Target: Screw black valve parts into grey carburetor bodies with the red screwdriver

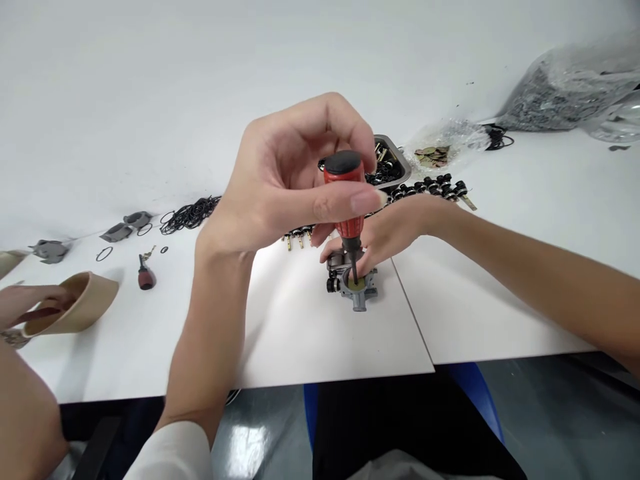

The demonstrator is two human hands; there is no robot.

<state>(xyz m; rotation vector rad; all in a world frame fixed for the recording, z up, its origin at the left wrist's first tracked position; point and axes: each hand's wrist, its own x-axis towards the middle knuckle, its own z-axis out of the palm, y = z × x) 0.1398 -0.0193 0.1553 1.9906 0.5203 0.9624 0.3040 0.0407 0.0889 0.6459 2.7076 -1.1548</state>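
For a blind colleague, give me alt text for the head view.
A left hand holds a red-handled screwdriver pointing down into a grey metal carburetor-like body held by the right hand on a white table. Beyond lie black rings and a tray of parts; at left is another person's hand.

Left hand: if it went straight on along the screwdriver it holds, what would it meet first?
Led by the screwdriver, the left hand would first meet the yellowish disc in the grey part. The tip may be touching it; depth is unclear.
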